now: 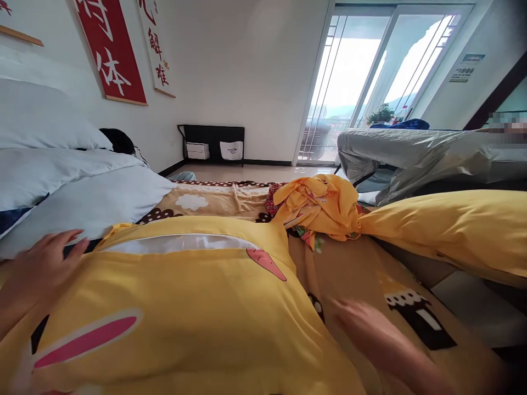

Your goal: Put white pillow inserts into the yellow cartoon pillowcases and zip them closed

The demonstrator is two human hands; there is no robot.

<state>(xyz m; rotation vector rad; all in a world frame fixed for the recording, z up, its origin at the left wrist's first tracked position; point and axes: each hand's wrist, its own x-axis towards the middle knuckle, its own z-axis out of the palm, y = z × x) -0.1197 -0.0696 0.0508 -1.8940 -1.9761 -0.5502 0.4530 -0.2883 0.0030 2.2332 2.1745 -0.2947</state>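
A yellow pillowcase [177, 296] with a carrot and rabbit-ear print lies flat before me. Its long opening on the far side shows a strip of the white pillow [181, 243] inside. My left hand [51, 260] is at the pillow's left end, fingers stretched out and apart, gripping nothing I can see. To the right of the pillow, my right hand [358, 321] is low over the brown patterned blanket [349, 274]. Motion blurs it, and its fingers cannot be made out. Beyond the pillow's far right corner sits a crumpled heap of yellow printed cloth [325, 203].
Several white pillows [74, 170] are piled at the left. Another stuffed yellow case [457, 219] extends from the right. A plastic-covered bed [411, 153] stands behind it, with a pixelated patch at its far end. Sliding glass doors [370, 82] and a low black rack [212, 134] are at the back.
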